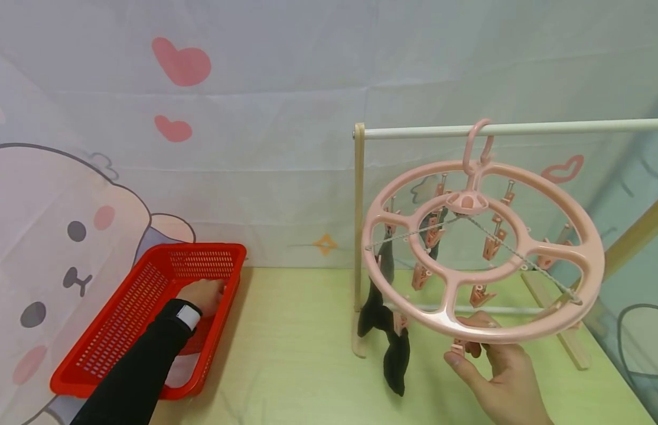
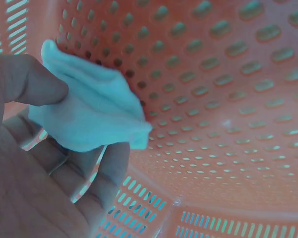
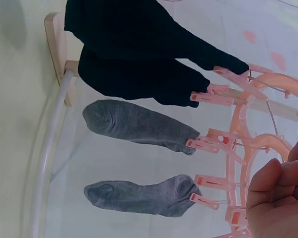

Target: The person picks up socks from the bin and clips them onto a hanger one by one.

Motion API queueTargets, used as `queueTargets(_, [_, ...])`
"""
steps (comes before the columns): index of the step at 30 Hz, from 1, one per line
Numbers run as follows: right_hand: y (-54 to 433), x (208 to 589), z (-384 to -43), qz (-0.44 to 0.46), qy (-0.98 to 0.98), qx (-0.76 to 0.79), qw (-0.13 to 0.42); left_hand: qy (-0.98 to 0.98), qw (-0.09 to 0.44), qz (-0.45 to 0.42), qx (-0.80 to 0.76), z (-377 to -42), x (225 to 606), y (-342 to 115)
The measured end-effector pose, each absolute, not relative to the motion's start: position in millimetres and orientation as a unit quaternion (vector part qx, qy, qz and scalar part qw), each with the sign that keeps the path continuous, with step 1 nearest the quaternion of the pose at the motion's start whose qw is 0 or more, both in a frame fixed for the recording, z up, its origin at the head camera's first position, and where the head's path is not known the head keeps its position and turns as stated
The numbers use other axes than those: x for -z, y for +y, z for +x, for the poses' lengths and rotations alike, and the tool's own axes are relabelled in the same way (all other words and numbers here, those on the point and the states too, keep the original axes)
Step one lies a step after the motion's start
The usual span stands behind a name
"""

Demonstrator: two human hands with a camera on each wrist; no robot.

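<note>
Inside the red basket [image 1: 238,260], my left hand [image 1: 204,295] is reached down against the right side. In the left wrist view, its thumb and fingers pinch a crumpled white sock [image 2: 94,106]. My right hand [image 1: 501,366] is at the near rim of the pink round drying hanger [image 1: 589,260], thumb and fingers around a pink clothes peg [image 1: 458,347]. That peg is out of sight in the right wrist view, where the fingers [image 3: 275,183] look curled. Black socks [image 3: 124,29] and two grey socks [image 3: 139,124] hang from pegs on the hanger.
The hanger hooks over a white rail [image 1: 414,133] on a wooden stand [image 1: 359,218]. Several more pegs dangle around its rings. Another white cloth [image 1: 181,369] lies in the basket's near end. A printed curtain [image 1: 281,147] stands behind the light green table [image 1: 292,354].
</note>
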State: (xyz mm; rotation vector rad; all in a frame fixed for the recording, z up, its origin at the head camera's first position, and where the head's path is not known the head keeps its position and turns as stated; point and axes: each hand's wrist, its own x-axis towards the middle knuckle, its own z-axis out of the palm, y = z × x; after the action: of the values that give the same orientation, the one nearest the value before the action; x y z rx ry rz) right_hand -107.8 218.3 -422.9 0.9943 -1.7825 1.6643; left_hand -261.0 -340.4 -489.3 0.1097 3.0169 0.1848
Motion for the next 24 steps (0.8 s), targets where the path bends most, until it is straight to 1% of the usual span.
queueTargets(4, [219,423,-107,0.361,-0.662,-0.609,0.245,0.992,0.097,0.010,-0.086,-260,489,-346])
queueTargets(6, [219,423,-107,0.362,-0.662,-0.609,0.243,0.990,0.103,0.005,-0.092,-260,489,-349])
queueTargets(11, [218,422,-107,0.361,-0.659,-0.612,0.247,0.992,0.083,0.021,-0.091,-261,488,-354])
queueTargets(18, [217,421,-104,0.345,-0.668,-0.611,0.248,0.990,0.074,0.026,-0.120,-259,478,-357])
queueTargets(24, [219,420,-101,0.331,-0.686,-0.596,0.253,0.991,0.039,0.024,-0.126,-257,472,-364])
